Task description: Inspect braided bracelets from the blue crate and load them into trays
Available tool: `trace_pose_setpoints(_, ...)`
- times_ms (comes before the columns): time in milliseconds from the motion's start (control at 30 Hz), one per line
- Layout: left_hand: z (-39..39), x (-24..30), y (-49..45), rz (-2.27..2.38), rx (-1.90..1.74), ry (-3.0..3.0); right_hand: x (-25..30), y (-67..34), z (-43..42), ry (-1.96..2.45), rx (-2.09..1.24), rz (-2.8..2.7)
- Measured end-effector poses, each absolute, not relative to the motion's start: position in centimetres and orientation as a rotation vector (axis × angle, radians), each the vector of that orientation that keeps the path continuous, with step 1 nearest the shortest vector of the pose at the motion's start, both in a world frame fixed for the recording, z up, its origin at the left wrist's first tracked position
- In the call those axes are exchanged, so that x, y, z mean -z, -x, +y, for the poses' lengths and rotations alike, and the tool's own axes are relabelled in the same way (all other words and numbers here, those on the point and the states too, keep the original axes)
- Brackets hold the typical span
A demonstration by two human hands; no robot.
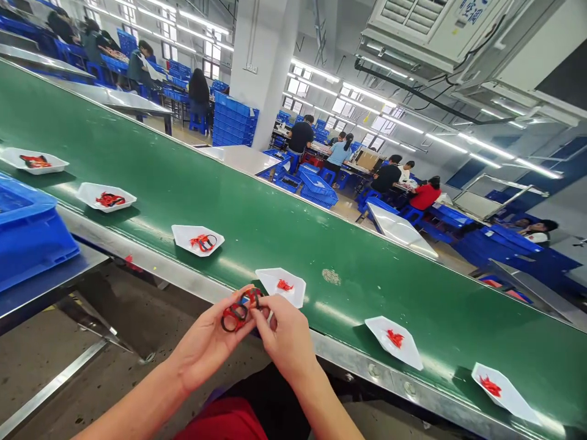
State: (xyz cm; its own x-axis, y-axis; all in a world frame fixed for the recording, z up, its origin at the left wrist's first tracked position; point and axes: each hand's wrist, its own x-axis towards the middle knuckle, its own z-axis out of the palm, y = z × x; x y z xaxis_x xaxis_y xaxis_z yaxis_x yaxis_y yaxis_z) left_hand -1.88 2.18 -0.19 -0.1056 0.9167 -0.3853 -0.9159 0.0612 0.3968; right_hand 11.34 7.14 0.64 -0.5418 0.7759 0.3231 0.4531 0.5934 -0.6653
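Items counted: one left hand [206,345] and one right hand [287,333]; one red-and-black looped part [239,310] held between them; one green conveyor belt [293,208]; six white trays [183,235], each carrying one red bundle [110,199]; one blue plastic crate [32,244]; one ceiling air-conditioning unit [426,30].

Green conveyor belt [321,244] — blue plastic crate [32,244]; co-workers [300,135] beyond.
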Motion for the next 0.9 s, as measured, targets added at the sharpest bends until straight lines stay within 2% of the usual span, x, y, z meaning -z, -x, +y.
trace_pose_setpoints(100,1.9,0.4,1.0,0.654,-1.464,0.000,-0.4,-13.0,6.7,1.039,-1.259,-1.753)
trace_pose_setpoints(200,1.6,0.7,0.2,0.759,-1.391,-0.054,-0.5,-14.5,5.9,0.879,-1.950,-1.013)
trace_pose_setpoints(267,1.5,0.8,-0.5,0.815,-1.353,-0.182,-0.5,-15.3,5.3,0.685,-2.220,-0.622)
trace_pose_setpoints(333,1.4,0.7,-1.3,0.823,-1.311,-0.368,-0.4,-15.8,4.7,0.543,-2.344,-0.440)
trace_pose_setpoints(500,1.1,0.2,-2.5,0.893,-1.210,-0.706,0.2,-15.5,3.5,0.453,-2.400,-0.327)
trace_pose_setpoints(667,0.5,0.8,-1.9,0.923,-1.219,-0.590,0.7,-14.7,2.4,0.673,-2.337,-0.421)
trace_pose_setpoints(800,0.4,1.5,-1.2,0.938,-1.238,-0.374,1.3,-14.5,1.6,1.029,-1.944,-0.805)
trace_pose_setpoints(900,0.6,1.6,-1.0,0.936,-1.210,-0.311,1.7,-14.6,1.5,1.079,-1.557,-1.085)
